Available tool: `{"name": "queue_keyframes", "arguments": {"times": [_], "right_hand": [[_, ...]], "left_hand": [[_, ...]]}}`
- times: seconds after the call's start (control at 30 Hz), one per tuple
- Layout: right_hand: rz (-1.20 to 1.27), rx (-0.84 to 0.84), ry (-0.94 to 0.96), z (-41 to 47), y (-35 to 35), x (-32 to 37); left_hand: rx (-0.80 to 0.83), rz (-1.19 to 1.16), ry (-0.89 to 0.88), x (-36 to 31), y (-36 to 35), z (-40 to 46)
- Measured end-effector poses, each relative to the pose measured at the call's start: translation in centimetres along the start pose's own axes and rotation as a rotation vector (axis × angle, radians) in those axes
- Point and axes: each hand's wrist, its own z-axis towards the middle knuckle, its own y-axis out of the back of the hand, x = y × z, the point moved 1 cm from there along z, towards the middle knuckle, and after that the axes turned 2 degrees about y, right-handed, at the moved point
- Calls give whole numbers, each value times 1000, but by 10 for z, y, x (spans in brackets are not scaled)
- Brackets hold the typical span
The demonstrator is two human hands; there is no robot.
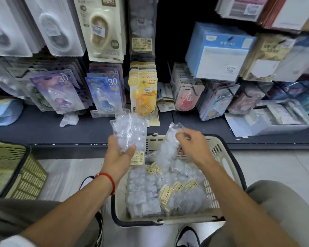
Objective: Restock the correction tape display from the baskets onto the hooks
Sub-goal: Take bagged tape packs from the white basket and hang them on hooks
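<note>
a bare strip of dark grey shelf ledge (34,129) lies open left of the beige slatted plastic basket (219,148). hanging blister cards (143,90) crowd the wall above; a white open cardboard box (268,122) blocks the ledge's right end.

A stationery shop is indicated: carded correction tapes (103,29) are hung on hooks, price-labelled, and a shopping basket (227,154) is set on the floor at lower centre.

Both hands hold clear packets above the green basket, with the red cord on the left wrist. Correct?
Not quite. In the head view the left hand and right hand hold clear packets above the beige basket, not the green one. The rest stands.
</note>
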Motion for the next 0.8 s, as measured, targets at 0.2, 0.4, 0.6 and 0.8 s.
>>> {"name": "queue_keyframes", "arguments": {"times": [0.2, 0.4, 0.6, 0.8], "right_hand": [[622, 110, -157, 1, 14, 41], [849, 258, -212, 12, 21, 68], [633, 138, -163, 40, 31, 90], [285, -58, 124, 55, 50, 126]], "left_hand": [[167, 72, -191, -21, -18, -7], [254, -42, -182, -40, -23, -9], [353, -452, 101, -62, -30, -10], [300, -450, -29, -113, -29, 2]]}}
